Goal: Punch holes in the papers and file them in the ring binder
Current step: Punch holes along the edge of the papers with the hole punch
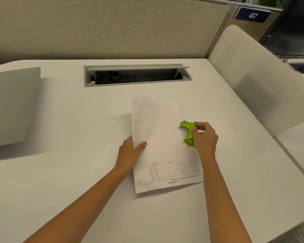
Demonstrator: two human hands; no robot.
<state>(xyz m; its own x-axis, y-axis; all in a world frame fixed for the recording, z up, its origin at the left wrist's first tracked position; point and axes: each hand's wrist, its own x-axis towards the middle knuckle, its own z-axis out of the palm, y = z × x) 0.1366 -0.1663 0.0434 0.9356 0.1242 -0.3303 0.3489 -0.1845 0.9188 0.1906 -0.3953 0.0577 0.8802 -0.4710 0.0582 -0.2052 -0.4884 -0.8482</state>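
Observation:
A thin stack of white papers with upside-down printed text lies on the white desk, its far corner curled up. My left hand grips its left edge, thumb on top. My right hand holds a small green hole punch against the right edge of the papers, at about the middle of that side. No ring binder is in view.
A grey cable tray with its lid raised is set into the desk behind the papers. A grey laptop-like lid stands at the left. A white chair back rises at the right, beside a partition with the sign 437.

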